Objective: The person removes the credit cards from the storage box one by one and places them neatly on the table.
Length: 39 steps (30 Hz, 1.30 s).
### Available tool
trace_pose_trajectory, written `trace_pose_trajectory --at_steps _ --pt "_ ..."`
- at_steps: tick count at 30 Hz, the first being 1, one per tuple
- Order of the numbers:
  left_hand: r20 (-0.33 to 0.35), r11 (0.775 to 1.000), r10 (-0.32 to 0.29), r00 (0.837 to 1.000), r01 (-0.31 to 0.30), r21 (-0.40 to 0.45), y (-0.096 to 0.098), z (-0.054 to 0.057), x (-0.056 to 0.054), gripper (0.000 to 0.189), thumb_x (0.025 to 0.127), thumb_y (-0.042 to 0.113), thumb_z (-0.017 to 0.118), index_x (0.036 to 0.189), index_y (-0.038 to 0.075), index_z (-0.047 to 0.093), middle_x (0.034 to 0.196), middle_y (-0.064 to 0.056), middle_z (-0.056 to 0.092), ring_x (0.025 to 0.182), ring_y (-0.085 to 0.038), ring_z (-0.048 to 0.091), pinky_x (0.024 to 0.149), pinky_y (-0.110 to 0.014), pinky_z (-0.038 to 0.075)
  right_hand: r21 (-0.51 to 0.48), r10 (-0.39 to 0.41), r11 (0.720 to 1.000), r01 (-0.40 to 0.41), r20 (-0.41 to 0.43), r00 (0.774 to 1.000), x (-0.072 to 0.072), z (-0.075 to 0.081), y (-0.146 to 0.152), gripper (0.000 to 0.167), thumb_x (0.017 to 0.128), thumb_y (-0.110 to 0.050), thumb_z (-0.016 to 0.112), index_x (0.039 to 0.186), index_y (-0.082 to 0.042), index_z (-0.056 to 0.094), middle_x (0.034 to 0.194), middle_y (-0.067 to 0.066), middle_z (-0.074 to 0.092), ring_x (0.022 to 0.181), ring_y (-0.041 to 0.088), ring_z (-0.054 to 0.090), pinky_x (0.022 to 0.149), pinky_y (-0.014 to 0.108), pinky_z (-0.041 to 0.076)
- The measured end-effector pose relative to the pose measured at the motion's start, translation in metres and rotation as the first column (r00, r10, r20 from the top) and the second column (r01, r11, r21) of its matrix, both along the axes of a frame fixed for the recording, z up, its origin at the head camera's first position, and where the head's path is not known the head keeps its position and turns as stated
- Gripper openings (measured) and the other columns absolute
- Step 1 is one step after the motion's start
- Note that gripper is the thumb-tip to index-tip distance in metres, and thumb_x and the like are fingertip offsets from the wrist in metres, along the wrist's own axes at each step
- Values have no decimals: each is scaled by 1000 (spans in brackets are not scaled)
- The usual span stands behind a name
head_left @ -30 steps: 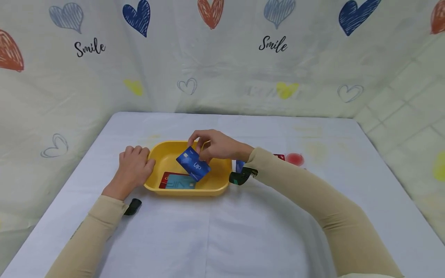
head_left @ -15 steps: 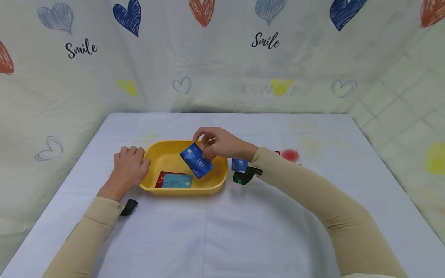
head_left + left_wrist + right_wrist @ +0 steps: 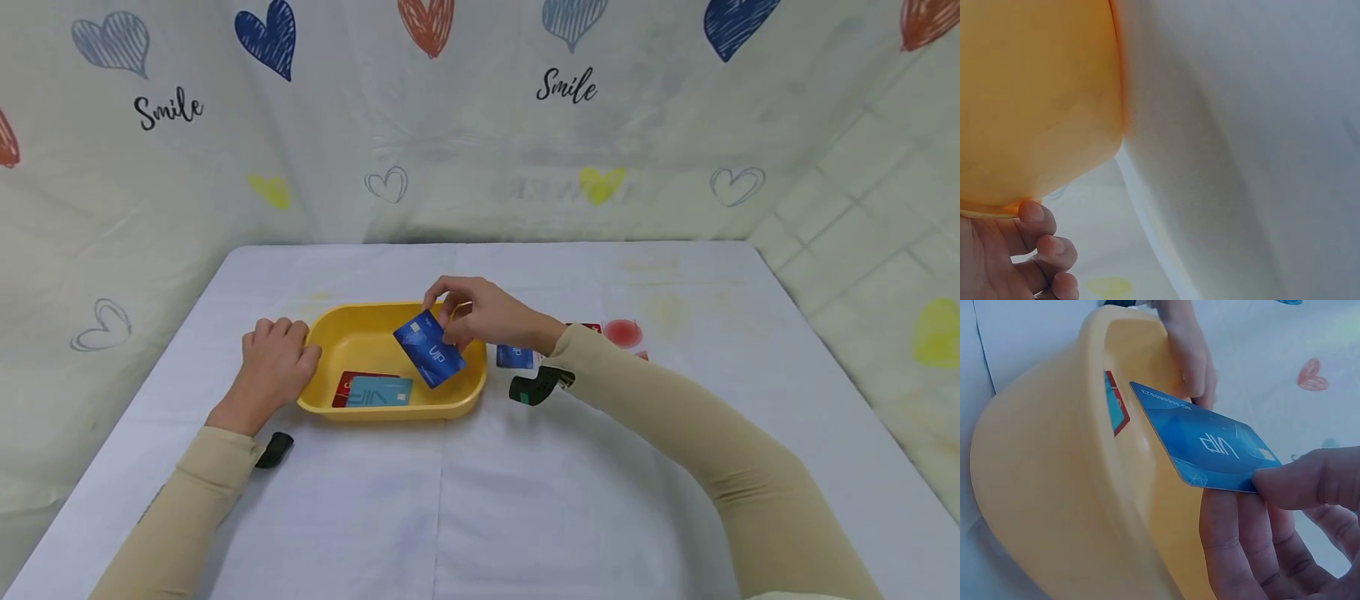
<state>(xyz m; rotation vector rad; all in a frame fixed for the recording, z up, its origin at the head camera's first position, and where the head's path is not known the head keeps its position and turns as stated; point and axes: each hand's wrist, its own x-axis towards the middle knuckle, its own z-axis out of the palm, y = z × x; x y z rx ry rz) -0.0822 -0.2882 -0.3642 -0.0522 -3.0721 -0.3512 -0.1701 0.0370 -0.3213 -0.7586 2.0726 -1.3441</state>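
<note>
Heart-printed backdrop [image 3: 465,125] hung behind a white surface [image 3: 517,508]. Yellow tray [image 3: 360,342]: stood on the surface, left rim gripped by the left hand [image 3: 273,367]. Blue VIP card [image 3: 427,348]: was pinched by the right hand [image 3: 491,314], tilted over the tray. Teal card [image 3: 379,391]: lay inside the tray, overlapping a red card [image 3: 341,392]. Second blue card [image 3: 513,357]: lay just right of the tray.

white table [image 3: 330,517], yellow tray [image 3: 390,414], blue card [image 3: 514,357] beside it, round red shape [image 3: 623,333]

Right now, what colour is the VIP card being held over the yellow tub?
The VIP card is mostly blue; it shows best in the right wrist view.
</note>
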Motion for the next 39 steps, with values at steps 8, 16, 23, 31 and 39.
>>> trace_pose_trajectory --at_steps 8,16,23,31,39 --pt "-14 1000 11 1000 -11 -3 2 -1 0 34 100 22 39 109 -6 56 100 -22 52 106 -43 37 89 -56 29 -36 -42 998 43 11 999 1 -1 7 38 88 -6 65 124 -18 59 100 11 60 96 30 67 78 38 64" --pt "-15 1000 15 1000 -15 -1 3 -1 -1 34 99 22 40 110 -6 56 101 -22 52 107 -43 36 90 -57 29 -59 -97 993 98 23 995 3 0 13 38 89 -8 64 125 -17 58 99 9 59 97 30 67 78 38 64" --pt "4 1000 19 1000 -19 -6 4 0 -1 34 99 21 40 111 -7 55 102 -23 52 108 -44 36 92 -58 29 -104 -124 986 130 61 990 4 -5 19 35 90 -8 62 124 -15 57 100 10 57 96 30 69 79 38 64" --pt "10 1000 19 1000 -19 -7 3 1 0 34 99 22 40 111 -7 55 103 -24 51 109 -44 35 93 -59 28 -158 -168 971 181 96 981 7 -8 26 35 91 -7 59 124 -15 56 98 10 55 91 31 69 80 40 64" --pt "7 1000 16 1000 -16 -1 2 -1 0 35 99 21 39 111 -7 55 103 -23 51 109 -44 35 91 -58 28 -186 -207 955 230 135 969 6 -13 33 35 90 -7 61 123 -16 56 95 9 55 91 31 68 80 39 64"
